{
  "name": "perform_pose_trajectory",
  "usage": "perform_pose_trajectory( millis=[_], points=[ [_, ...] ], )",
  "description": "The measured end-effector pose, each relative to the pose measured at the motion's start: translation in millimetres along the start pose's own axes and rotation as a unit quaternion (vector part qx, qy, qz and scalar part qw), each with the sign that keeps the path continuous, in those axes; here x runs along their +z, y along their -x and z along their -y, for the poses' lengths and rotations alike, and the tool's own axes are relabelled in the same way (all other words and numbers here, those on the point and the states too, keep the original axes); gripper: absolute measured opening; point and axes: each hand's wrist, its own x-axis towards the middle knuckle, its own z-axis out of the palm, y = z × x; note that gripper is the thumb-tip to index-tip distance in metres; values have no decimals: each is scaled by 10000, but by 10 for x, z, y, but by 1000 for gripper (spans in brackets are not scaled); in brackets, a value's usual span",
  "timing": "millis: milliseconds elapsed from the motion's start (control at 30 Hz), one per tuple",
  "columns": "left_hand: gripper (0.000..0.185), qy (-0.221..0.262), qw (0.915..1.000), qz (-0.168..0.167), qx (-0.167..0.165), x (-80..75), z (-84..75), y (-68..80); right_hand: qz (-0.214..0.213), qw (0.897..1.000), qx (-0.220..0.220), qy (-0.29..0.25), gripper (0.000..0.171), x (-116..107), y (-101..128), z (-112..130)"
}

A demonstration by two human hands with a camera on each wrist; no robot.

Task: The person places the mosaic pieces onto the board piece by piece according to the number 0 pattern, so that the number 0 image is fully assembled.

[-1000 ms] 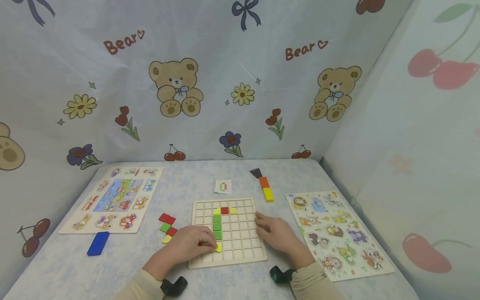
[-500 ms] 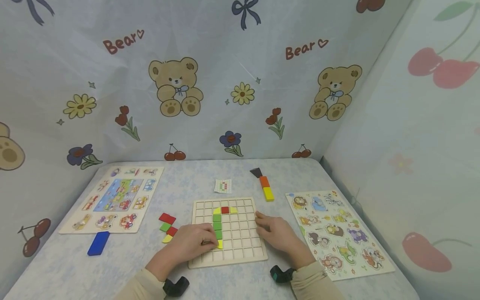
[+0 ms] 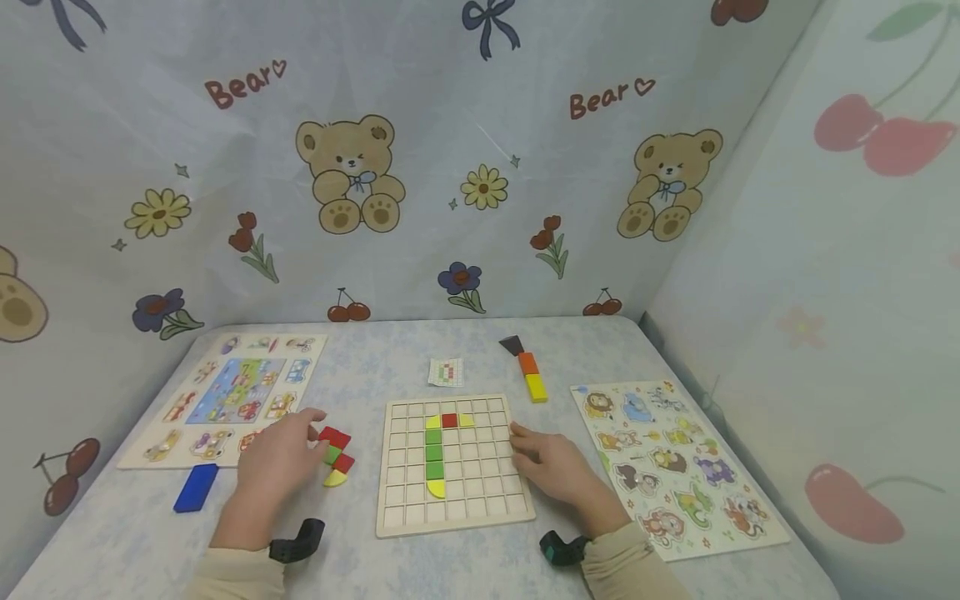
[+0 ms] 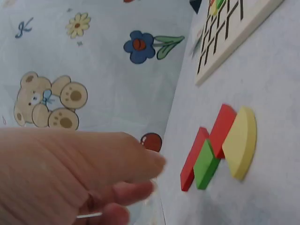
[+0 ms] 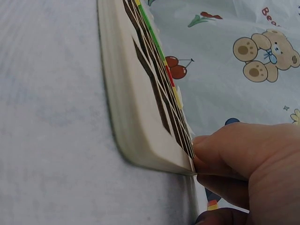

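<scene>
Nearby — flat wooden tiles [image 3: 335,455], gridded board [image 3: 453,463]

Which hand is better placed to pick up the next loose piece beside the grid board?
The left hand: it hovers at the loose pieces, fingers relaxed and holding nothing. The right hand rests against the grid board at its far edge, likely steadying it.

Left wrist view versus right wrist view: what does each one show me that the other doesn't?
Only the left wrist view shows the left hand empty beside the loose cluster of red, green and yellow wooden pieces on the table. Only the right wrist view shows the right hand with its fingertips against the edge of the pale wooden grid board. Both show that board and the bear-print backdrop.
</scene>
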Motion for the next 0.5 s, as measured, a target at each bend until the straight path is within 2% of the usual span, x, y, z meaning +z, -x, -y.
perform_pose_trajectory(
  millis=[67, 200, 367, 500],
  points=[
    [54, 90, 9993, 300, -220, -1, 96, -17, -24, 10000, -11, 32, 39, 1, 4, -6],
    [60, 117, 9978, 605, -256, 49, 128, -47, -70, 9999, -62, 45, 38, -1, 11, -18],
    [63, 23, 9983, 574, -59, 109, 111, -63, -72, 9999, -90, -12, 38, -4, 16, -13],
    [64, -33, 9989, 476, -28, 128, 112, -55, -41, 10000, -49, -49, 39, 5, 14, -7]
  ],
)
